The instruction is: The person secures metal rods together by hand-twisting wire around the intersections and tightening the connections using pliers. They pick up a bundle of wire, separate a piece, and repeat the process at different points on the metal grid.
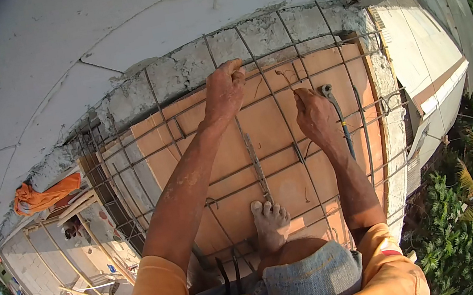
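A grid of steel reinforcing bars (278,95) lies over brown plywood sheets (223,143). Near the wall side of the grid is my left hand (225,92), its fingers closed and curled at the top long bar; what they pinch is hidden. My right hand (315,114) is closed over the grid, with a thin bent tie wire (285,79) rising from its fingertips. Close on its right side, a pair of pincers (340,114) lies along the bars, jaws toward the wall. One bare foot (271,226) stands at the near side of the grid, by a narrow strip (256,163).
A pale block wall (124,35) rises beyond the rough concrete edge (191,61). An orange cloth (47,195) hangs at the left, above a lower level with wooden poles (103,248). Roofs (419,42) and trees (458,217) lie below on the right, past the plywood's edge.
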The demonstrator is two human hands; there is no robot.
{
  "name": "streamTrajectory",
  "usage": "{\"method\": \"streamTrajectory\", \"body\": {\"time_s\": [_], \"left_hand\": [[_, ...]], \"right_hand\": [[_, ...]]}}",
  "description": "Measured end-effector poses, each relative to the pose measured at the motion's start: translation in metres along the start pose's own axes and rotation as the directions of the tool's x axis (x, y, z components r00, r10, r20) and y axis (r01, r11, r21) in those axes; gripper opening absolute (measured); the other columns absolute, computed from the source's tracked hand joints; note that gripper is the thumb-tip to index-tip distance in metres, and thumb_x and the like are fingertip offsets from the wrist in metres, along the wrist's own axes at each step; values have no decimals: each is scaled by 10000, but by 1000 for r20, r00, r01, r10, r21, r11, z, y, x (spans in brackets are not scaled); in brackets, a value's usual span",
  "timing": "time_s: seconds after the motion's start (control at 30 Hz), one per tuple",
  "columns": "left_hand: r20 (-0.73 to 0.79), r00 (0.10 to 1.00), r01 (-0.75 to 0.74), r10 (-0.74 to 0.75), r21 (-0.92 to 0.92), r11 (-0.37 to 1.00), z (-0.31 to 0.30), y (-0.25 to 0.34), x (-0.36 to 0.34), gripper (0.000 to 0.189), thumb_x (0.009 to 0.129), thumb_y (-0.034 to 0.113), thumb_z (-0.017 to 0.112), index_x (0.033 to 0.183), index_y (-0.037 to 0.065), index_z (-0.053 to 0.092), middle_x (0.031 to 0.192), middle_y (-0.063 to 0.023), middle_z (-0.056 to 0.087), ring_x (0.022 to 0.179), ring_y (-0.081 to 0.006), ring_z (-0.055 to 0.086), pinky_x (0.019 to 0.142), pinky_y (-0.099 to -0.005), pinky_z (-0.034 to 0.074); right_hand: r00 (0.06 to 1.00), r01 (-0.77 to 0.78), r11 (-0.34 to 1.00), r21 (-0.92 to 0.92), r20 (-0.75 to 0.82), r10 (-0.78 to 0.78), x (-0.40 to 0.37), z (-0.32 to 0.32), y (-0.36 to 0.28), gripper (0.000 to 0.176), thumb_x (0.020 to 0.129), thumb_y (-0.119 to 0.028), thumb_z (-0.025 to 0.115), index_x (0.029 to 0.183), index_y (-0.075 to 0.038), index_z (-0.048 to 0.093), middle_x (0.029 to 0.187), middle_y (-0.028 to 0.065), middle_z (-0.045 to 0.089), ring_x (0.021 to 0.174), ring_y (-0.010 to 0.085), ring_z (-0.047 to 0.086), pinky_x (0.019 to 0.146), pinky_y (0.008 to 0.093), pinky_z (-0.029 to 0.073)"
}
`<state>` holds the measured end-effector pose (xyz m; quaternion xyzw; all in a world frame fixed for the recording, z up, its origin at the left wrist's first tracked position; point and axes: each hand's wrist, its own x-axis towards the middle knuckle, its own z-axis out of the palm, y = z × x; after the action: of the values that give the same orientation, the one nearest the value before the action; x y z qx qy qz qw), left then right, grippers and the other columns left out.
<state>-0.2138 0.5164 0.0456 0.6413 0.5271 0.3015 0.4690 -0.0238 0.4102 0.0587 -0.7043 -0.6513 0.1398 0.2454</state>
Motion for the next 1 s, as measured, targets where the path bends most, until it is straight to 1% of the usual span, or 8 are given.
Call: {"method": "streamTrajectory", "body": {"time_s": [0.07,0.17,0.37,0.57,0.7,0.8,0.93,1.0], "left_hand": [[115,973,214,-198,-144,966,7,0,9,369,928,115,533,1226,-102,536,965,-135,630,716,-149,586,601,-265,484],[70,950,311,-306,-343,886,20,15,16,401,908,68,521,1238,-157,488,932,-178,646,705,-171,613,537,-295,478],[247,807,568,-537,-573,590,32,6,43,330,897,27,507,1195,-110,548,931,-150,658,669,-134,604,496,-250,418],[311,857,513,-411,-595,619,36,15,47,261,911,17,484,1119,-103,588,917,-138,652,662,-138,601,471,-245,398],[329,853,522,-405,-554,648,31,6,45,238,922,16,470,1065,-121,603,889,-143,635,647,-147,595,453,-253,396],[302,860,511,-412,-529,678,31,3,46,329,914,19,503,1212,-115,538,1018,-156,650,659,-127,593,451,-221,407],[308,886,448,-347,-370,814,31,-2,54,354,915,11,497,1244,-118,519,1014,-143,642,634,-123,568,459,-224,419],[347,866,451,-360,-232,862,29,-9,56,373,908,-8,485,1271,-81,524,1011,-123,627,626,-122,530,482,-227,416]], "right_hand": [[996,-57,998,2,73,57,8,2,1,76,858,-51,549,858,20,576,752,248,618,689,430,619,594,495,479],[978,-150,988,23,147,145,14,0,-2,115,837,-59,551,778,31,590,762,264,626,729,424,636,621,474,506],[972,-227,947,227,110,207,23,7,15,163,842,-55,532,922,3,662,788,252,638,744,410,641,658,448,520],[931,-317,935,160,238,275,23,1,-2,281,876,-53,491,1099,18,646,985,267,654,927,390,648,791,422,505],[982,-184,931,317,92,162,22,17,22,303,860,-63,503,1108,24,653,858,189,683,745,299,660,666,364,504],[731,-681,449,579,501,463,28,-1,3,321,835,-63,504,1094,40,662,682,-24,469,551,55,384,474,210,314],[785,-614,501,610,406,468,29,21,13,326,854,-67,476,1104,46,652,673,-19,483,498,52,375,416,214,289],[710,-690,393,608,464,530,36,9,1,323,881,-84,478,1119,62,642,729,33,576,601,99,471,523,257,394]]}}
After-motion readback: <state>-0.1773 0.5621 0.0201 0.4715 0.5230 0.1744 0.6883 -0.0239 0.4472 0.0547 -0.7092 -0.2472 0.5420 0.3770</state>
